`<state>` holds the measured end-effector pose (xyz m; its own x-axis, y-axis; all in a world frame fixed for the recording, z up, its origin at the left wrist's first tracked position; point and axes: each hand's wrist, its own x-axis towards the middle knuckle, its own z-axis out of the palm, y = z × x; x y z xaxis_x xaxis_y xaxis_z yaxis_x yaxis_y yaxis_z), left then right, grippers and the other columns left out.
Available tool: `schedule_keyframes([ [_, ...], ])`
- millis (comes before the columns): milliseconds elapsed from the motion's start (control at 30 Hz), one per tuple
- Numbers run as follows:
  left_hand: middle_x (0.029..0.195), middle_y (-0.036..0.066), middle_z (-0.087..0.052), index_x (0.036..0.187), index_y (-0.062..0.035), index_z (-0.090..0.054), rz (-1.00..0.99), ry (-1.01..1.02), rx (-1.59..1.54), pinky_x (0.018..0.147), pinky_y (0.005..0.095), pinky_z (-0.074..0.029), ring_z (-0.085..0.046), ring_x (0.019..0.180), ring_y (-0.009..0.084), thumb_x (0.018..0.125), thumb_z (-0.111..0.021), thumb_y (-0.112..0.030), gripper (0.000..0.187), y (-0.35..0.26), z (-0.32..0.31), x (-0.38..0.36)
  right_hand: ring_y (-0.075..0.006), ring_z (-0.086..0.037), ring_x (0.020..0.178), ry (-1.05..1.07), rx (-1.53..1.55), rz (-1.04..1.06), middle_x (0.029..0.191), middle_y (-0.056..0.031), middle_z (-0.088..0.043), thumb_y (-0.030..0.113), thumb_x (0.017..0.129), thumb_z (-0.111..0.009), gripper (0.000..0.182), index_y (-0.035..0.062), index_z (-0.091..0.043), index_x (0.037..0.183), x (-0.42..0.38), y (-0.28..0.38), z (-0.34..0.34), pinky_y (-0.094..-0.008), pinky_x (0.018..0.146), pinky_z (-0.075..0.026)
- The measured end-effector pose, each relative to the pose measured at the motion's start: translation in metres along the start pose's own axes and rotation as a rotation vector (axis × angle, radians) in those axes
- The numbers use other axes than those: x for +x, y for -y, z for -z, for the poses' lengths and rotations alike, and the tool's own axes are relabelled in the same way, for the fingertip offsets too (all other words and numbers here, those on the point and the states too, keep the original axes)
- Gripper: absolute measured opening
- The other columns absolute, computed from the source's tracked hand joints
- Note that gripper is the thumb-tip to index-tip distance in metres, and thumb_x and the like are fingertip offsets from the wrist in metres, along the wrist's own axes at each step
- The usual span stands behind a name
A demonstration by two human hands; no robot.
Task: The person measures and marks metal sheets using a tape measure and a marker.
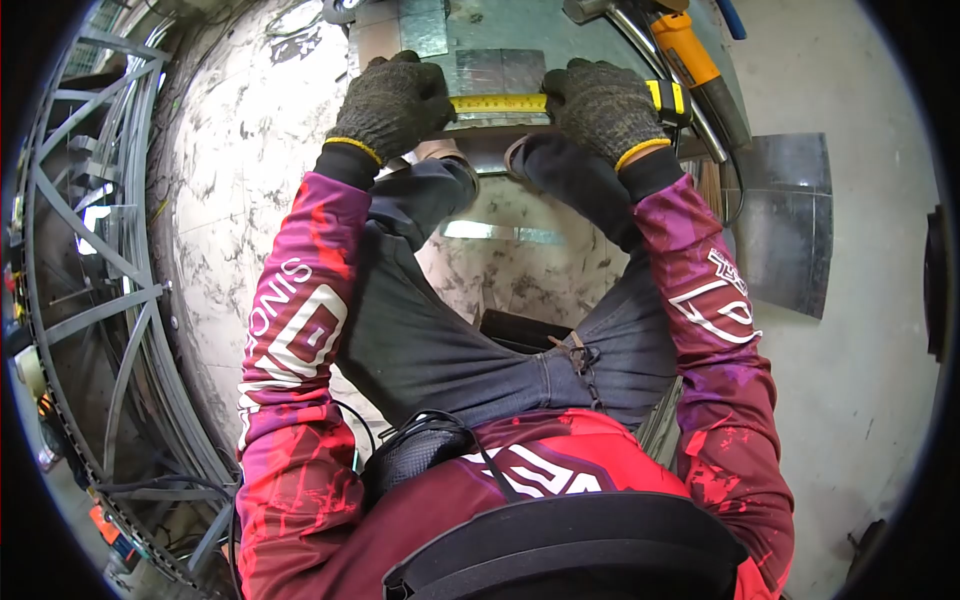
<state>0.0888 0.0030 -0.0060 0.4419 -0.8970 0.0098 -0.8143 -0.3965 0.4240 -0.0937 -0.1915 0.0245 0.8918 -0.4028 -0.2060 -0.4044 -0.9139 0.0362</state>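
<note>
A yellow tape measure blade [498, 104] stretches between my hands over the near edge of a work surface [590, 50]. My left hand [395, 103], in a dark knit glove with a yellow cuff edge, is closed round the blade's left end. My right hand [606, 108], gloved the same way, is closed on the blade's other end, beside the black and yellow tape case [667, 101]. Small metal plates [500, 70] lie flat just beyond the blade. The fingertips of both hands are partly hidden.
An orange power tool [686, 50] and a hammer [590, 10] lie at the surface's right. Dark plates [785, 220] rest on the floor at right. A metal frame with long bars [95, 235] stands at left. My legs are below the work surface.
</note>
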Motion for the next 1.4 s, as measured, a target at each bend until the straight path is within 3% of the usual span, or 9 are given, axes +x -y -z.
schedule_keyframes([
  [433,0.092,0.014,-0.069,0.097,-0.0084,-0.078,-0.145,-0.046,0.064,0.08,0.0468,-0.055,-0.067,0.088,0.0362,0.081,-0.081,-0.04,0.036,-0.014,-0.004,0.002,-0.0294,-0.069,0.115,-0.055,0.018,-0.011,0.119,-0.0083,-0.072,0.029,0.093,-0.066,0.029,0.0166,-0.075,0.117,0.0,0.002,-0.007,-0.0506,0.1,-0.05],
  [967,0.095,0.012,-0.07,0.098,-0.0082,-0.079,-0.063,-0.082,0.071,0.084,0.0476,-0.054,-0.066,0.094,0.0357,0.082,-0.081,-0.039,0.035,-0.018,-0.011,0.003,-0.0295,-0.071,0.111,-0.149,0.014,0.012,0.115,-0.0086,-0.073,0.028,0.092,-0.068,0.026,0.0158,-0.076,0.114,0.002,0.0,-0.016,-0.0502,0.099,-0.049],
  [1167,0.092,0.015,-0.068,0.098,-0.009,-0.078,-0.075,-0.057,-0.016,0.081,0.0486,-0.055,-0.068,0.088,0.0361,0.088,-0.075,-0.033,0.026,-0.012,-0.011,0.005,-0.0316,-0.072,0.107,-0.197,0.023,0.072,0.113,-0.0087,-0.074,0.026,0.093,-0.067,0.025,0.0163,-0.075,0.114,0.005,-0.007,-0.021,-0.0502,0.096,-0.052],
  [1233,0.089,0.016,-0.067,0.095,-0.0084,-0.077,-0.104,-0.044,-0.005,0.079,0.0489,-0.055,-0.069,0.085,0.0362,0.092,-0.072,-0.03,0.023,-0.01,-0.011,0.006,-0.0349,-0.07,0.1,-0.304,0.052,0.144,0.103,-0.0096,-0.073,0.026,0.091,-0.069,0.02,0.0142,-0.074,0.106,0.005,-0.009,-0.024,-0.0498,0.09,-0.053],
  [1400,0.088,0.015,-0.067,0.092,-0.007,-0.075,-0.103,-0.05,-0.036,0.078,0.0484,-0.055,-0.069,0.085,0.0355,0.092,-0.071,-0.029,0.022,-0.011,-0.011,0.005,-0.0342,-0.07,0.099,-0.284,0.048,0.228,0.101,-0.0099,-0.073,0.024,0.09,-0.07,0.017,0.0142,-0.074,0.104,0.011,-0.017,-0.025,-0.0495,0.088,-0.053],
])
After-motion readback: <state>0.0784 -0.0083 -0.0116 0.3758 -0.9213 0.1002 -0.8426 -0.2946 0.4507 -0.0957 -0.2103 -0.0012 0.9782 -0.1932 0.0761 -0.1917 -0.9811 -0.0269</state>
